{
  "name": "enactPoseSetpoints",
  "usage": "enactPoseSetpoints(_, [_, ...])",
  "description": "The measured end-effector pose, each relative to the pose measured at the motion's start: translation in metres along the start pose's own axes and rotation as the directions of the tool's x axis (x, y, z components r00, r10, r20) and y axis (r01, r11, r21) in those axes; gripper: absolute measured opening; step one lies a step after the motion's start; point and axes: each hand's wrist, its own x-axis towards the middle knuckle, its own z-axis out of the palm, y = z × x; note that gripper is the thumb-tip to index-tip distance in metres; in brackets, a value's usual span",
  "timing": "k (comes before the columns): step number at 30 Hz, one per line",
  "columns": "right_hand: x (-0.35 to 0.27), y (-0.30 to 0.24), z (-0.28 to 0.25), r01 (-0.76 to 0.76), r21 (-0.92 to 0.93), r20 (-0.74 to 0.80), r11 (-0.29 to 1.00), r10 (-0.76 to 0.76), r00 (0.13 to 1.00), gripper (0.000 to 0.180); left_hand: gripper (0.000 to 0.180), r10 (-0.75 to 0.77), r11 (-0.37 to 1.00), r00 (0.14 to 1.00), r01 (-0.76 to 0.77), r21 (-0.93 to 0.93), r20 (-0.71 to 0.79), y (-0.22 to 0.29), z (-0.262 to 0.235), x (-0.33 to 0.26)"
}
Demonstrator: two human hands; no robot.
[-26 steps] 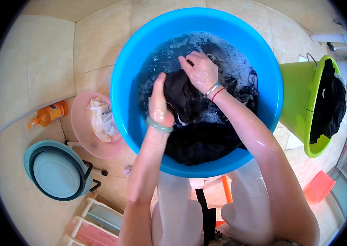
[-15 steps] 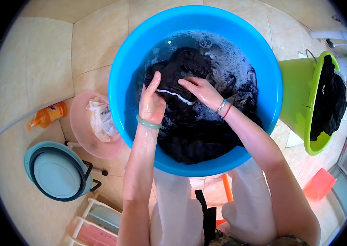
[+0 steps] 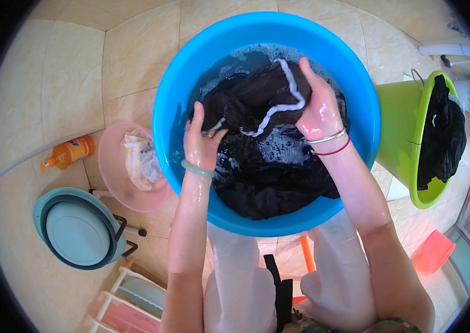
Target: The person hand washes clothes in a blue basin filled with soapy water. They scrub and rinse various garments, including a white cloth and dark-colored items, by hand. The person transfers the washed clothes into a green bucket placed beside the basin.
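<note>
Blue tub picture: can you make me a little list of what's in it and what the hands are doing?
tub: big blue basin with soapy water
cloth: black garment with a white cord, lifted partly out
left hand: grips the garment's left end
right hand: grips its right end
beside tub: pink bowl with a cloth, orange bottle, green bucket holding dark clothes
floor: beige tiles

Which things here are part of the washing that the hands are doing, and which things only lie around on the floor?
In use:
- left hand and right hand, both gripping the black garment
- white cord on that garment
- blue basin with soapy water

Lying about:
- green bucket with dark cloth
- pink bowl
- orange bottle
- teal tub
- orange scoop
</note>
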Motion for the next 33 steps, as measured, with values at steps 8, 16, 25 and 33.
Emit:
enactPoseSetpoints(8, [-0.019, 0.003, 0.0, -0.417, 0.356, 0.532, 0.836, 0.185, 0.826, 0.042, 0.073, -0.186, 0.947, 0.972, 0.216, -0.238, 0.144, -0.053, 0.017, 0.024])
enactPoseSetpoints(16, [0.008, -0.031, -0.109, 0.042, -0.418, -0.286, 0.908, -0.175, 0.942, 0.025, 0.038, -0.14, 0.933, 0.967, 0.201, -0.298, 0.214, 0.01, 0.011, 0.004])
enactPoseSetpoints(25, [-0.007, 0.046, -0.043, 0.509, -0.855, 0.518, -0.103, -0.112, 0.848, 0.023, 0.045, -0.031, 0.976, 0.912, 0.116, -0.183, 0.41, 0.011, 0.043, -0.028])
enactPoseSetpoints(33, [-0.001, 0.023, -0.034, 0.26, -0.649, 0.265, 0.715, -0.108, 0.958, 0.021, 0.085, 0.034, 0.99, 0.878, -0.096, 0.106, 0.477, 0.03, 0.029, -0.031])
